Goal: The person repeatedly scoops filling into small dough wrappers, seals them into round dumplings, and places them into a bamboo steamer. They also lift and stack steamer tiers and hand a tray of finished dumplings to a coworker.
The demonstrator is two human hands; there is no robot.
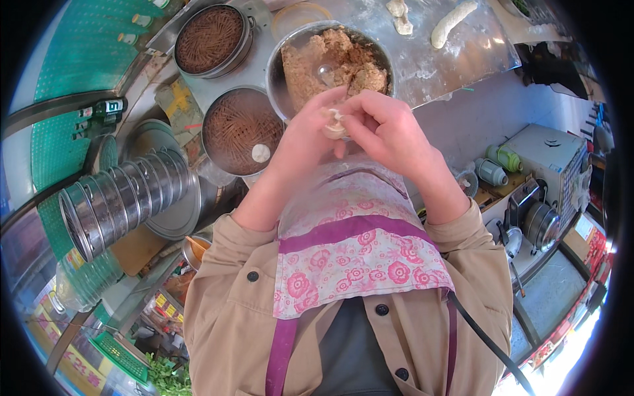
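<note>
A small round of dough with its edge gathered up (335,129) rests in the fingers of my left hand (309,136). My right hand (389,126) pinches the dough's edge from the other side. Just beyond both hands stands a metal bowl of ground filling (334,64), partly covered by my fingers. One white dough bun (261,153) sits near the edge of a round steamer tray with a woven brown liner (237,123), left of the bowl. A dough roll (451,24) and smaller dough pieces (402,20) lie on the floured metal worktop (431,69).
A second lined steamer (210,42) stands at the upper left. Stacked metal steamer rings (129,198) are left of my arm. Green bottles (104,111) stand behind them. At the right are vacuum flasks (502,157) and a metal pot (541,225).
</note>
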